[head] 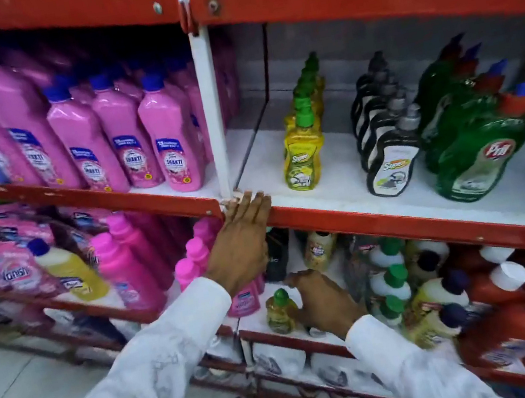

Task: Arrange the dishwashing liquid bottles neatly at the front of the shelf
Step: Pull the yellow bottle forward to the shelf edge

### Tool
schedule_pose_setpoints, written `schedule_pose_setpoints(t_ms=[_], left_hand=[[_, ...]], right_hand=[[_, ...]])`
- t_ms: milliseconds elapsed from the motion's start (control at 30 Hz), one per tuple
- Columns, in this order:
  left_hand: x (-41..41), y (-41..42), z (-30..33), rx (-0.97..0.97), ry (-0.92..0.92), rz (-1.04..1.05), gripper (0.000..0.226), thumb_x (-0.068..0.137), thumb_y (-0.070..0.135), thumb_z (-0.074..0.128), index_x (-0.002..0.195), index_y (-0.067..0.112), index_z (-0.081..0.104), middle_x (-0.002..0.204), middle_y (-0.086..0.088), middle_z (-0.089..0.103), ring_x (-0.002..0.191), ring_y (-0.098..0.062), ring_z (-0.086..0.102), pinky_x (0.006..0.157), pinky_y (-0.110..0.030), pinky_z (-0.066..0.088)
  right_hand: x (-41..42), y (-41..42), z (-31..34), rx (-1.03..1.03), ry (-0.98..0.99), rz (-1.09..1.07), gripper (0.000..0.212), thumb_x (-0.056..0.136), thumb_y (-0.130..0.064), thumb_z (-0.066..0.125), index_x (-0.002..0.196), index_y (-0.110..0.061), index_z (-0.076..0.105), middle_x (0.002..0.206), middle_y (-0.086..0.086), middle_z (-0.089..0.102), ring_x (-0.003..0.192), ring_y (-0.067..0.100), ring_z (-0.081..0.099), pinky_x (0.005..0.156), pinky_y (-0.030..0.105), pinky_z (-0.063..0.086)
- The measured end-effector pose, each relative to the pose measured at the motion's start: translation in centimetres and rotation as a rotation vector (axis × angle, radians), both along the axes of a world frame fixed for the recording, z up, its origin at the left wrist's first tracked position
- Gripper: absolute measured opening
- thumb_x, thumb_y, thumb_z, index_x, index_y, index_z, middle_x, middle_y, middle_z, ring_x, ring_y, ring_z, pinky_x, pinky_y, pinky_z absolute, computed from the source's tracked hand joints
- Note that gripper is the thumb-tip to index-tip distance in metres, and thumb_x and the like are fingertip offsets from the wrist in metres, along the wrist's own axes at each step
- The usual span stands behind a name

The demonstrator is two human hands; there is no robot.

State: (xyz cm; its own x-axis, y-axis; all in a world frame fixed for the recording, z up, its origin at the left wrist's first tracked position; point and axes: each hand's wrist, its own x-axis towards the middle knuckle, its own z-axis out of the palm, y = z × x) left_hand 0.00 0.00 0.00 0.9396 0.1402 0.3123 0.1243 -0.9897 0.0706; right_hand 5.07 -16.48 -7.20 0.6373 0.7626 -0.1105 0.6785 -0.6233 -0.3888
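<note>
On the white middle shelf [340,192] stand three rows of dishwashing liquid bottles running front to back: yellow ones with green caps [302,157], black-and-white ones with grey caps [386,160], and larger green ones [475,149] leaning at the right. My left hand [243,236] lies flat on the red front edge of this shelf, fingers straight and holding nothing. My right hand [323,300] is on the lower shelf, right beside a small yellow bottle with a green cap [280,312]. Whether its fingers grip that bottle is hidden.
Pink bottles with blue caps [126,141] fill the left bay past a white upright post [211,103]. The lower shelf holds pink bottles [126,266], green-capped bottles [389,278] and red bottles with white caps [520,294]. A grey tiled floor [24,384] lies below.
</note>
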Motion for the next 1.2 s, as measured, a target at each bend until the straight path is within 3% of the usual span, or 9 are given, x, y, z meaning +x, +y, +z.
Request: schedule_pose_setpoints(t_ms=[200,400,500,667,733,800,867,1033,1200], left_hand=[[0.1,0.5,0.1,-0.057,-0.005,-0.049,0.084,0.077,0.002,0.053,0.15,0.011,0.013,0.162,-0.011,0.017,0.15,-0.025,0.009,0.124,-0.044,0.011],[0.2,0.4,0.5,-0.142,-0.026,-0.056,0.086,0.075,-0.006,0.054,0.15,0.012,0.016,0.162,-0.01,0.016,0.15,-0.023,0.007,0.125,-0.041,0.009],[0.2,0.8,0.7,-0.208,-0.038,-0.078,0.091,0.071,-0.015,0.052,0.15,0.014,0.02,0.162,-0.008,0.017,0.15,-0.02,0.007,0.124,-0.04,0.011],[0.6,1.5,0.3,-0.349,-0.106,-0.087,0.092,0.065,-0.019,0.052,0.147,0.019,0.031,0.16,-0.002,0.025,0.15,-0.016,0.012,0.121,-0.043,0.024],[0.7,1.7,-0.1,-0.395,-0.122,-0.085,0.091,0.064,-0.019,0.05,0.145,0.021,0.035,0.158,-0.001,0.029,0.149,-0.016,0.016,0.119,-0.045,0.03],[0.8,1.8,-0.3,-0.411,-0.128,-0.092,0.088,0.065,-0.017,0.049,0.144,0.02,0.037,0.157,-0.002,0.031,0.149,-0.017,0.018,0.119,-0.047,0.029],[0.9,1.8,-0.5,-0.407,-0.138,-0.086,0.086,0.066,-0.014,0.049,0.144,0.02,0.036,0.157,-0.003,0.032,0.148,-0.019,0.021,0.117,-0.049,0.031],[0.9,1.3,0.0,-0.433,-0.179,-0.069,0.082,0.068,-0.014,0.048,0.141,0.023,0.041,0.155,-0.003,0.036,0.147,-0.02,0.024,0.114,-0.047,0.037],[0.5,0.8,0.2,-0.414,-0.197,-0.064,0.075,0.074,-0.003,0.054,0.143,0.023,0.038,0.156,-0.001,0.036,0.148,-0.017,0.021,0.118,-0.03,0.018]], right_hand=[[0.3,2.7,-2.1,-0.026,0.147,-0.097,0.039,0.072,-0.043,0.062,0.1,-0.018,0.07,0.105,0.012,0.072,0.098,0.032,0.068,0.085,0.042,0.057],[-0.3,2.3,-0.3,-0.002,0.153,-0.123,0.026,0.078,-0.023,0.069,0.099,-0.01,0.065,0.098,0.015,0.068,0.09,0.031,0.066,0.079,0.034,0.054],[-0.9,0.9,3.0,0.111,0.108,-0.11,0.013,0.077,-0.004,0.065,0.087,-0.004,0.056,0.078,0.013,0.058,0.067,0.019,0.054,0.061,0.021,0.043],[-1.6,-1.5,12.6,0.503,0.151,-0.231,0.027,0.094,0.005,0.053,0.121,0.009,0.054,0.093,0.009,0.06,0.067,-0.012,0.057,0.059,0.0,0.04],[-1.3,-1.9,16.2,0.597,0.019,-0.219,0.027,0.092,-0.002,0.06,0.118,0.001,0.057,0.106,0.021,0.061,0.078,0.0,0.059,0.067,0.011,0.047],[-0.3,-1.6,18.9,0.601,-0.187,-0.183,0.028,0.086,-0.015,0.068,0.113,-0.01,0.06,0.102,0.009,0.063,0.085,0.016,0.054,0.073,0.024,0.043],[0.7,-1.1,21.1,0.585,-0.308,-0.147,0.027,0.085,-0.019,0.07,0.109,-0.012,0.06,0.095,0.001,0.062,0.082,0.015,0.051,0.069,0.02,0.036],[3.5,1.5,23.1,0.565,-0.341,-0.146,0.025,0.086,-0.015,0.068,0.107,-0.007,0.059,0.095,0.004,0.065,0.082,0.019,0.058,0.072,0.028,0.044],[5.7,3.4,22.0,0.438,-0.294,-0.195,0.024,0.089,-0.009,0.065,0.112,-0.004,0.056,0.096,0.005,0.064,0.078,0.016,0.058,0.07,0.029,0.045]])
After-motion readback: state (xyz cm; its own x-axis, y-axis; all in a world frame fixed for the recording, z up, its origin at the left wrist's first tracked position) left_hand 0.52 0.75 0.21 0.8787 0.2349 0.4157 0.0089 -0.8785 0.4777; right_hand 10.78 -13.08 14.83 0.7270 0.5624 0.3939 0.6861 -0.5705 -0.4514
